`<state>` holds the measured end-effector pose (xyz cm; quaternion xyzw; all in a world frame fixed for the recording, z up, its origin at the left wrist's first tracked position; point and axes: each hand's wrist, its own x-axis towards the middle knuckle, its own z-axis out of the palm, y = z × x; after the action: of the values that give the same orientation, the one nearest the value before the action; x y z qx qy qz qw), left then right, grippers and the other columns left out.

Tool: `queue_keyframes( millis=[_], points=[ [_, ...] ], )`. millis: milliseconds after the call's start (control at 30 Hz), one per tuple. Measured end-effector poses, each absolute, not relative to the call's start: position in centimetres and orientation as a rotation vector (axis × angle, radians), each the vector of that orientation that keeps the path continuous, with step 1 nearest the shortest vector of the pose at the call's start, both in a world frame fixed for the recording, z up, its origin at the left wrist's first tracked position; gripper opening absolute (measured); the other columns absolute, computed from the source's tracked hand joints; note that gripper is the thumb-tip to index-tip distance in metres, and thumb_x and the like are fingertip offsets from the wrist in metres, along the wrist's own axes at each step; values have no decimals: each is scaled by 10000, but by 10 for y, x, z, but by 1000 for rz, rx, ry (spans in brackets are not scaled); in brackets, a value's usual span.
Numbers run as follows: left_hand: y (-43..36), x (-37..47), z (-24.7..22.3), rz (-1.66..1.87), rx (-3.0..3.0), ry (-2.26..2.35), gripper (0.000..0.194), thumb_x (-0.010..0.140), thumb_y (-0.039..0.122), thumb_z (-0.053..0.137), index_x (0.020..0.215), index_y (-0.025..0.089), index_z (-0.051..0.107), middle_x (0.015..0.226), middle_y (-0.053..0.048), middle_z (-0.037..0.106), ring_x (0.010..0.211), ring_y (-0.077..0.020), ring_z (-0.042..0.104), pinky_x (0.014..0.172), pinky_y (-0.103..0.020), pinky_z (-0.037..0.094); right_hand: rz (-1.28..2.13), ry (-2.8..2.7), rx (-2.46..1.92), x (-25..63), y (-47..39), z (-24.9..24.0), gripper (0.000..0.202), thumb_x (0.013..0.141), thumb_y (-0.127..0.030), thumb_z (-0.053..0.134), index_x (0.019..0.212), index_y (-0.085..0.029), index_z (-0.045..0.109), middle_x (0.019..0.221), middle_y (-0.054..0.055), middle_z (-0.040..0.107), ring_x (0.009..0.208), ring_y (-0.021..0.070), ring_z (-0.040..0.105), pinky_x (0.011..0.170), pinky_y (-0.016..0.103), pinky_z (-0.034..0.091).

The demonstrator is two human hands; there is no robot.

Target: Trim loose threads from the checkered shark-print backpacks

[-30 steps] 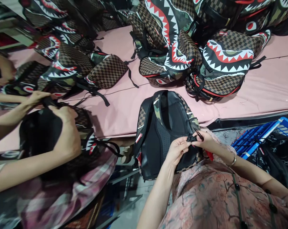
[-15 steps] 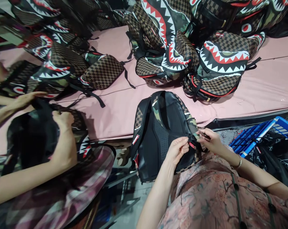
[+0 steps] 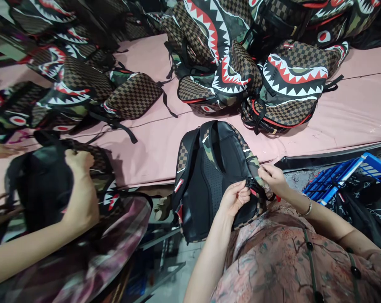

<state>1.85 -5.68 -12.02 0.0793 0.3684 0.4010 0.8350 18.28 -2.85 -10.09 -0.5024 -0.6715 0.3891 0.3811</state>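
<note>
Left hand (image 3: 235,198): pinching black material (image 3: 252,183) on backpack (image 3: 215,185).
Right hand (image 3: 274,180): pressing fingertips together nearby; contents indiscernible.
Table edge (image 3: 146,183): running behind backpack.
Pink tabletop (image 3: 351,113): extending beyond.

No wording can be read; the red-and-white tag (image 3: 178,185) on the held backpack (image 3: 197,200) is too small
</note>
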Motion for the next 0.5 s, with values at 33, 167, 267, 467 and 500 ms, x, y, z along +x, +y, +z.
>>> queue_keyframes(
  millis=[33, 167, 267, 467, 500],
  points=[
    [-57, 18, -121, 852, 144, 761, 308, 690, 186, 663, 602, 154, 369, 515, 87, 204, 414, -23, 271, 397, -136, 213, 1027, -1670, -1285, 185, -26, -100, 288, 854, -289, 395, 598, -186, 477, 588, -13, 431, 572, 119, 423, 549, 231, 327],
    [-57, 15, -121, 849, 67, 720, 264, 718, 151, 617, 618, 154, 373, 516, 84, 197, 416, -29, 274, 408, -136, 225, 969, -1770, -1216, 190, -24, -103, 232, 806, -270, 470, 597, -181, 518, 593, -6, 468, 580, 118, 431, 557, 235, 321],
    [-56, 16, -119, 844, 35, 727, 227, 727, 146, 600, 628, 147, 396, 512, 85, 196, 410, -27, 264, 404, -134, 218, 906, -1877, -1155, 188, -27, -106, 158, 771, -220, 507, 626, -184, 559, 607, -2, 500, 581, 117, 447, 556, 232, 332],
    [-55, 21, -119, 886, -13, 790, 198, 736, 153, 586, 617, 127, 431, 514, 77, 247, 403, -18, 264, 394, -130, 245, 800, -2015, -1070, 177, -36, -111, 235, 725, -131, 529, 906, -204, 659, 740, 34, 598, 664, 132, 523, 596, 227, 380],
    [-55, 22, -119, 887, -16, 790, 184, 747, 172, 581, 630, 125, 446, 516, 74, 257, 402, -20, 266, 392, -134, 250, 787, -2008, -1075, 175, -36, -113, 249, 725, -114, 508, 897, -201, 665, 730, 37, 600, 653, 130, 523, 587, 226, 379]
  ],
)
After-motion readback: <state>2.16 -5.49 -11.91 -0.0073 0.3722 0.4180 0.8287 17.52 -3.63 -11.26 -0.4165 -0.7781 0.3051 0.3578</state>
